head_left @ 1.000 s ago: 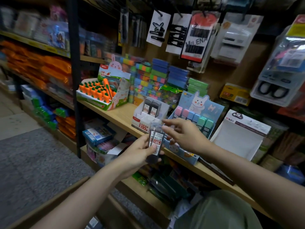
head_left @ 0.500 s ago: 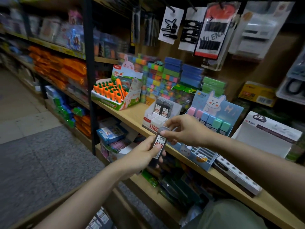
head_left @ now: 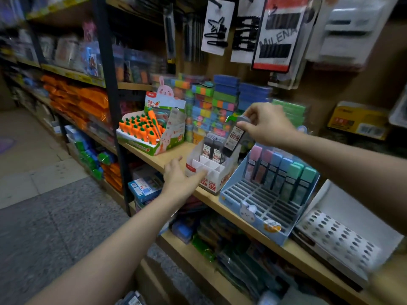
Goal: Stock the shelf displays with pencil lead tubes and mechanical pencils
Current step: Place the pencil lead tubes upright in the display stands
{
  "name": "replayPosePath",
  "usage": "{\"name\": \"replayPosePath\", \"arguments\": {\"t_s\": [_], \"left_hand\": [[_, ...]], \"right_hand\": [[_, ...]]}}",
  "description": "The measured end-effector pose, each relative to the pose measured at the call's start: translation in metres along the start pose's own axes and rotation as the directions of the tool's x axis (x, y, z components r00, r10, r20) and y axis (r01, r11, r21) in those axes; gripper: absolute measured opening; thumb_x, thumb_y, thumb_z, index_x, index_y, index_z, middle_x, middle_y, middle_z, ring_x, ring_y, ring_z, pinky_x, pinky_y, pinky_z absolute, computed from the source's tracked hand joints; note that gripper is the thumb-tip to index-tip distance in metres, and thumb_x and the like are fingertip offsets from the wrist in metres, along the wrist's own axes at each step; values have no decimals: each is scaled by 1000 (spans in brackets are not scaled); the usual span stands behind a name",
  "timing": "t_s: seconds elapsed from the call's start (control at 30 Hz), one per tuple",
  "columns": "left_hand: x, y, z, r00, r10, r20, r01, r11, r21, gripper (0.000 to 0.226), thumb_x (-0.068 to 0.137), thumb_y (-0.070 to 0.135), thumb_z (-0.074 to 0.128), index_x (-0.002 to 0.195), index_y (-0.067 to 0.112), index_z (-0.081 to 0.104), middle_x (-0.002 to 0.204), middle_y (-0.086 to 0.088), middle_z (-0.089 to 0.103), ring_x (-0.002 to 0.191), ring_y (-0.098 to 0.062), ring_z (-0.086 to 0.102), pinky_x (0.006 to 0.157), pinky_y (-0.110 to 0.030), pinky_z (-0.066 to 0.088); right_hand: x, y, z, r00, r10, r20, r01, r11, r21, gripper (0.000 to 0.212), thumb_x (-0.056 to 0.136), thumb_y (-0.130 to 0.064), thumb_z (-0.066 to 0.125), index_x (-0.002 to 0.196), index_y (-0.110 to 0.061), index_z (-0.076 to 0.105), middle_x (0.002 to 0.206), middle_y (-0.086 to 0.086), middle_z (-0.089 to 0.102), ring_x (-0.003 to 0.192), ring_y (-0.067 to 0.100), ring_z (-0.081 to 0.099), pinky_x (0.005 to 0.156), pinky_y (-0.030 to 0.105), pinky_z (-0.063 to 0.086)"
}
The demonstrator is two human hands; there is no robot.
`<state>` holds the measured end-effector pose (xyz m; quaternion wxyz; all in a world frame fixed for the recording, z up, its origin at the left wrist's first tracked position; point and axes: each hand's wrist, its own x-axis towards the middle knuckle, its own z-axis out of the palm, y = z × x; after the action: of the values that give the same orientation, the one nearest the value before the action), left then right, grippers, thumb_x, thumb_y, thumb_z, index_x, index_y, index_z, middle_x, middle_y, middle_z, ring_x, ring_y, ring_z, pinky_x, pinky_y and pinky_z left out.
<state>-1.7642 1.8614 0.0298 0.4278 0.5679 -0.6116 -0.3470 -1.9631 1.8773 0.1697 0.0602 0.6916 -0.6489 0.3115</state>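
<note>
My right hand point(head_left: 265, 123) pinches the top of a dark pencil lead tube point(head_left: 234, 139) with a white and red label, tilted above the back right of the white display box point(head_left: 204, 172). Two lead tubes point(head_left: 212, 150) stand in the box's back row; its front slots hold nothing. My left hand point(head_left: 179, 178) reaches to the box's front left corner with fingers straight, touching its edge. The box sits on the wooden shelf point(head_left: 154, 158).
A carrot-themed display point(head_left: 149, 130) stands left of the box. A blue bunny tray point(head_left: 271, 194) with pastel items stands right of it, then a white perforated tray point(head_left: 339, 236). Stacked colourful boxes point(head_left: 220, 102) fill the back. Hair clip cards point(head_left: 275, 31) hang above.
My right hand took the lead tube from my left hand and lifted it up over the display box. My left hand let go and moved onto the box's front corner.
</note>
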Motion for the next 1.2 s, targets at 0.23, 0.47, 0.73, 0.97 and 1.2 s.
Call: {"name": "replayPosePath", "arguments": {"t_s": [0.23, 0.47, 0.73, 0.97, 1.2], "left_hand": [[19, -1, 22, 998, -54, -7, 51, 972, -228, 104, 77, 53, 73, 153, 27, 7, 158, -3, 21, 142, -23, 28, 114, -47, 32], [19, -13, 29, 1000, -29, -9, 25, 946, -324, 82, 79, 47, 74, 143, 21, 29, 131, 3, 53, 113, -12, 53, 91, -26, 44], [19, -16, 28, 999, -32, -2, 30, 945, -325, 76, 78, 50, 73, 139, 26, 35, 130, 4, 54, 117, -15, 53, 99, -37, 46], [18, -16, 28, 999, -43, 0, 40, 947, -319, 77, 75, 55, 74, 137, 29, 37, 130, 6, 55, 117, -15, 54, 101, -43, 47], [7, -3, 22, 999, -40, -30, 30, 961, -275, 80, 83, 51, 68, 147, 20, 30, 146, 0, 42, 130, -19, 45, 107, -42, 42]], "right_hand": [[14, 5, 26, 996, -3, 92, 17, 989, -145, 31, 87, -34, 71, 96, -4, 66, 88, 13, 67, 83, 28, 63, 71, 36, 53], [19, 0, 53, 985, 29, 172, 9, 976, -217, 31, 83, -32, 76, 92, -3, 70, 89, 13, 69, 82, 28, 64, 75, 41, 58], [17, 13, 64, 994, 72, 76, -58, 983, -177, 26, 79, -31, 79, 99, -18, 69, 97, 4, 66, 91, 24, 62, 77, 39, 56], [2, 16, 71, 999, 1, 35, 9, 959, -284, 22, 80, -28, 77, 99, -19, 71, 106, 7, 62, 98, 31, 60, 81, 42, 53], [-8, 7, 64, 997, 64, 40, -50, 955, -293, 27, 96, -29, 58, 106, -8, 71, 113, 12, 55, 104, 35, 56, 84, 41, 51]]}}
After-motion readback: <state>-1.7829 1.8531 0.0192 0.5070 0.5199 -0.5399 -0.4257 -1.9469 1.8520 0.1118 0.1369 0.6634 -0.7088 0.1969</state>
